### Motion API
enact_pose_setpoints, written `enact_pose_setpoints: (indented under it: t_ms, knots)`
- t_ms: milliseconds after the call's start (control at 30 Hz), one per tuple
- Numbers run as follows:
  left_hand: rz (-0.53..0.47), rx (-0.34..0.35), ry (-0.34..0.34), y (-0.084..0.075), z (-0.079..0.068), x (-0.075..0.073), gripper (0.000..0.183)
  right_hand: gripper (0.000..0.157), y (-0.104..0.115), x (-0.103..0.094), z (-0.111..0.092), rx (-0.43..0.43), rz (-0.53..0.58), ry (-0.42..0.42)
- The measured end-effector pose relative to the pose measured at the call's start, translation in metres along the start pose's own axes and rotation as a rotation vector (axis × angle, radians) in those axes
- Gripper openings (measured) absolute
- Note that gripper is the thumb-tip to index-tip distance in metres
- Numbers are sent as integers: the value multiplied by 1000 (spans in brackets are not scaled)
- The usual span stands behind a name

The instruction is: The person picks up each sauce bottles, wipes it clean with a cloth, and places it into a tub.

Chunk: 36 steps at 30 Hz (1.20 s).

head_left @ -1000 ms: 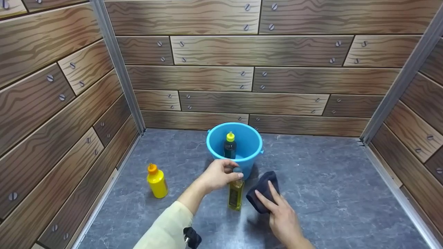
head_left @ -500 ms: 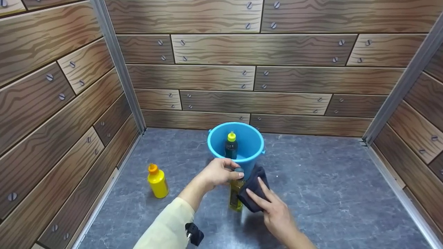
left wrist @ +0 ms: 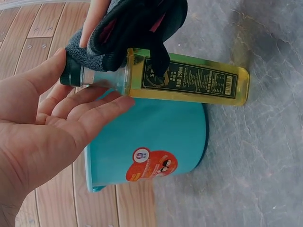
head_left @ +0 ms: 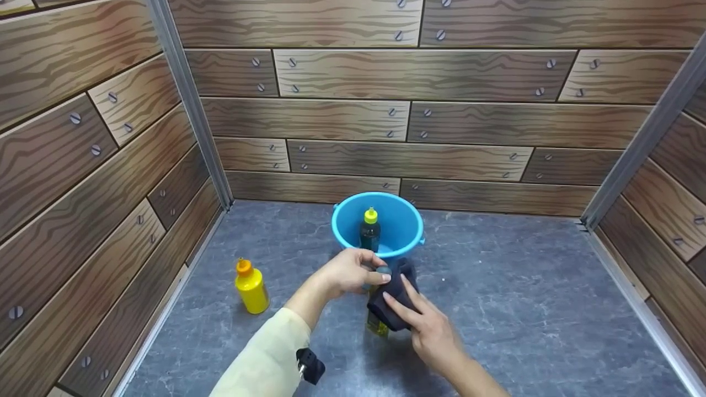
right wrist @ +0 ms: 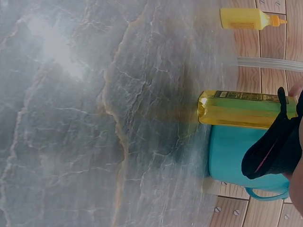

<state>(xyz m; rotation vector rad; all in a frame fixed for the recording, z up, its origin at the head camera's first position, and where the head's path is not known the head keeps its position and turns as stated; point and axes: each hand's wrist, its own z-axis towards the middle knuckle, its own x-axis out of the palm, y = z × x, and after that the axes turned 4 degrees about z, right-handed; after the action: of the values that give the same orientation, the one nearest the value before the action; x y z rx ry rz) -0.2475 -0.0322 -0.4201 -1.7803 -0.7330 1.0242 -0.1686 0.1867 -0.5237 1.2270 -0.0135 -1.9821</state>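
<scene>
My left hand [head_left: 348,273] holds a glass oil bottle by its dark cap [left wrist: 70,72], fingers round the neck. Yellow liquid fills this upright oil bottle [left wrist: 187,78], which has a black label. In my right hand [head_left: 436,333] is a dark folded cloth [head_left: 392,303], gripped with two fingers spread over it. The cloth lies against the bottle's side and neck and hides much of the bottle in the head view. Part of the right hand is cut off in the right wrist view, where the cloth [right wrist: 270,153] hangs beside the bottle.
Directly behind the hands stands a blue bucket [head_left: 405,226] with a dark, yellow-capped bottle [head_left: 369,236] inside. A yellow squeeze bottle [head_left: 252,291] with an orange cap stands to the left. Wood-patterned walls [head_left: 353,121] enclose the grey marbled surface [head_left: 524,298].
My right hand has moved left with the cloth, from beside the oil bottle onto it. The left hand keeps its hold at the cap. The head view has tilted slightly.
</scene>
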Motion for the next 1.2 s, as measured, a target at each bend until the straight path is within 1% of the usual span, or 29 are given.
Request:
enact_pose_setpoints:
  t_ms: [200, 367, 500, 700, 900, 1200]
  knots:
    - [14, -22, 6, -2, -1, -2, 14, 90, 3, 0, 6, 43, -8, 55]
    - [19, -42, 2, -3, -2, -2, 14, 88, 4, 2, 7, 43, -4, 57]
    - [36, -37, -6, -2, -3, -2, 14, 88, 4, 5, 8, 21, 1, 31]
    - [45, -28, -9, -3, -3, -2, 14, 88, 4, 11, 9, -3, -39, -18]
    - [45, -26, -5, -3, -3, -2, 13, 87, 1, 16, 9, -46, -64, -54]
    - [57, -24, -11, -3, -4, -1, 13, 84, -4, 24, 5, -88, -53, -96]
